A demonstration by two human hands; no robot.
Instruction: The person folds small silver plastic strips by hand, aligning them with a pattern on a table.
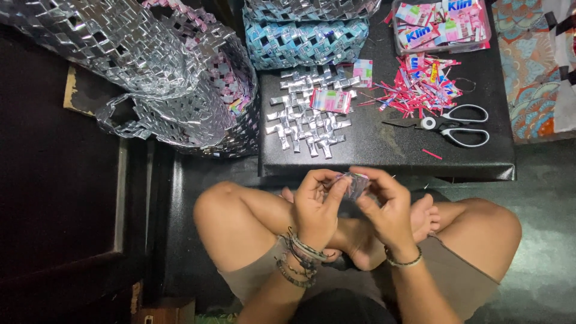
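My left hand (318, 201) and my right hand (384, 207) meet above my crossed legs, both pinching a small folded foil wrapper piece (356, 185) between fingertips. Just beyond, on a low black table (390, 153), lies a silver woven foil mat (307, 117) of interlocked strips with a pink folded wrapper (330, 100) resting on it. Right of the mat is a heap of pink and red wrapper trimmings (420, 84).
White-handled scissors (456, 125) lie on the table's right side. A clear tray of pink sachet wrappers (443, 24) stands at the back right. A blue woven foil bag (303, 42) sits behind the mat; a large silver woven bag (156, 72) stands left.
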